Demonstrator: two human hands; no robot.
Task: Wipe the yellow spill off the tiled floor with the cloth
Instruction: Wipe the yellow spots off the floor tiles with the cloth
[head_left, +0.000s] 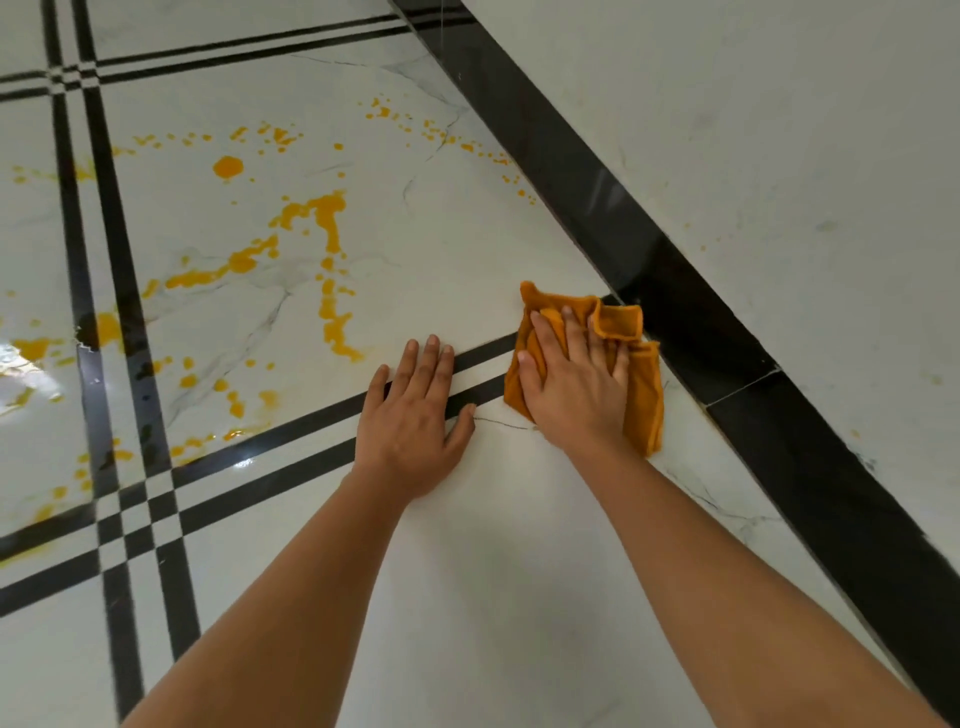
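**Cloth pressed flat beside the baseboard**

The left hand (415, 415) lies flat, fingers straight, on the white marble-patterned tiled floor (493, 545). Just right, the right hand (571, 379) presses a crumpled orange cloth (644, 395) with spread fingers. The splattered yellow spill (322, 244) lies beyond and left of both.

Right hand (574, 387) presses cloth (644, 395) (spill (327, 244) apart)

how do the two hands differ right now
The left hand lies flat on the bare tiled floor, across the black stripes; the right hand presses on the orange cloth. The left hand sits nearer the yellow spill; the right hand is nearer the black skirting. Both are palm down with fingers straight.
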